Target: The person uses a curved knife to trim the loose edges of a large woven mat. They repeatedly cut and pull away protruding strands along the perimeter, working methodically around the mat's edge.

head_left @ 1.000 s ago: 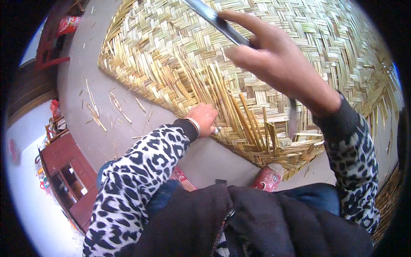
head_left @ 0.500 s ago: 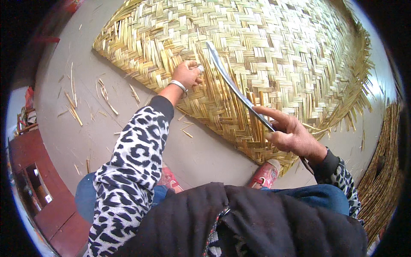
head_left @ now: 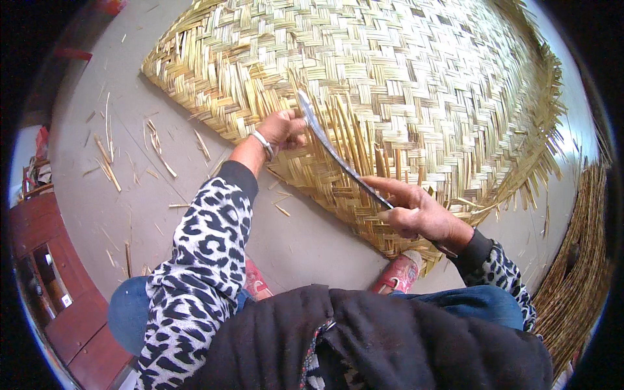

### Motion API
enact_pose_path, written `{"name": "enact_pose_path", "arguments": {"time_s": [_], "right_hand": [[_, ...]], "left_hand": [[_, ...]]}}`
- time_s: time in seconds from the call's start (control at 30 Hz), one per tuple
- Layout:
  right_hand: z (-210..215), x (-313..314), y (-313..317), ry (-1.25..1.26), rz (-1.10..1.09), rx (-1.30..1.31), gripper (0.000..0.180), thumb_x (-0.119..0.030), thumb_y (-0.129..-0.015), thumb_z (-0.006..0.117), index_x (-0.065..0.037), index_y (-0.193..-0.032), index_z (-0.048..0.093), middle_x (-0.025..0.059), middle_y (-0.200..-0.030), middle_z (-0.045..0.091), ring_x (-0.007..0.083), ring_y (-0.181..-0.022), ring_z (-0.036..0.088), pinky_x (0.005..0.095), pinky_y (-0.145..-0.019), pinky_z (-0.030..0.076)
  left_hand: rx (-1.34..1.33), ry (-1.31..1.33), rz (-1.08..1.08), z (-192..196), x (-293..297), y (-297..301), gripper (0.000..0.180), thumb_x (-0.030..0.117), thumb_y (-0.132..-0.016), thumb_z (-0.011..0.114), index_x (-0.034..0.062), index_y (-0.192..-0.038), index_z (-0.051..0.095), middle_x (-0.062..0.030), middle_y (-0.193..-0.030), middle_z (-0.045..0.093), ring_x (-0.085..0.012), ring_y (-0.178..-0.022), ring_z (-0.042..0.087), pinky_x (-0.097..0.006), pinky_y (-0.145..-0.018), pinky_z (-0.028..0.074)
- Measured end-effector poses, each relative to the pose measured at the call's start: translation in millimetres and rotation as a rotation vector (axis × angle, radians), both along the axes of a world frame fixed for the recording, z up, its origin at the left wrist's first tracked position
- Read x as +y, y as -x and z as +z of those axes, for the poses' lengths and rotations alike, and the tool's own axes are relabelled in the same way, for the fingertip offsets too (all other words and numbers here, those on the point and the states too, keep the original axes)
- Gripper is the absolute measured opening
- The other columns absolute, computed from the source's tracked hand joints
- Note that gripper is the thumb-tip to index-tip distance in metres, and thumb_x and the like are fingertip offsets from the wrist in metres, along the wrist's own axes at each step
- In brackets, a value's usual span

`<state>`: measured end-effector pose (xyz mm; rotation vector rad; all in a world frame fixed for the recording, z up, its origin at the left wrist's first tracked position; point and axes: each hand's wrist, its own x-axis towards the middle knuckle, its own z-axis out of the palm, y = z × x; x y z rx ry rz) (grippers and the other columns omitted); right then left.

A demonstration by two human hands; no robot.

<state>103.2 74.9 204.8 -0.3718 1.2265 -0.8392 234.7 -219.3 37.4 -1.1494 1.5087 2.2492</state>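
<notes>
A large mat point(head_left: 416, 84) of flat pale reed strips in a herringbone weave lies before me, one edge running diagonally past both hands. My left hand point(head_left: 284, 130) is closed at that edge, fingers pinched on a reed strip point(head_left: 296, 79) that rises from the weave; the fingertips are partly hidden. In my right hand point(head_left: 419, 211) is a long, thin, curved metal blade point(head_left: 338, 156), the forefinger stretched along it. Its bright tip is right beside my left fingers, over the mat. Several loose strip ends point(head_left: 354, 133) stick up under and beyond the blade.
Cut straw bits point(head_left: 156, 148) lie scattered on the grey floor point(head_left: 195, 107) at the left. Dark red furniture point(head_left: 65, 260) stands at the lower left. Bundled thin stalks point(head_left: 572, 273) lie at the right. My red shoe point(head_left: 398, 273) is close under the mat's near corner.
The blade and my right hand have moved left and slightly down, bringing the tip to my left fingers. My left hand has shifted slightly left and down.
</notes>
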Motion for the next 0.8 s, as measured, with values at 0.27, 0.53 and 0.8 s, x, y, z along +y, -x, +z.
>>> {"name": "enact_pose_path", "arguments": {"time_s": [0.27,0.53,0.8], "right_hand": [[-13,-23,-7,0.000,0.121,0.005,0.065,-0.013,-0.090,0.061,-0.012,-0.152,0.041,0.0004,-0.098,0.062,0.0055,-0.078,0.049,0.0221,-0.066,0.042],[-44,-54,1,-0.105,0.186,0.254,0.063,-0.021,-0.090,0.062,-0.009,-0.149,0.045,0.0006,-0.076,0.061,0.0084,-0.064,0.052,0.0266,-0.060,0.046],[-37,-81,23,-0.045,0.382,0.654,0.057,-0.029,-0.084,0.067,-0.004,-0.135,0.059,0.0244,-0.100,0.071,0.0292,-0.091,0.070,0.0376,-0.087,0.053]], "left_hand": [[0.041,0.361,-0.031,-29,9,-1,0.026,0.019,-0.088,0.075,0.0089,-0.074,0.056,-0.0037,-0.064,0.059,-0.0179,-0.050,0.061,-0.035,-0.042,0.048],[-0.104,0.565,0.200,-23,32,-6,0.025,0.022,-0.093,0.065,0.0007,-0.080,0.068,-0.0046,-0.068,0.068,-0.0172,-0.055,0.066,-0.031,-0.046,0.051],[0.138,-0.074,0.269,-24,18,-33,0.010,0.019,-0.097,0.065,0.0099,-0.099,0.064,-0.0004,-0.082,0.069,-0.0120,-0.068,0.070,-0.025,-0.055,0.056]]}}
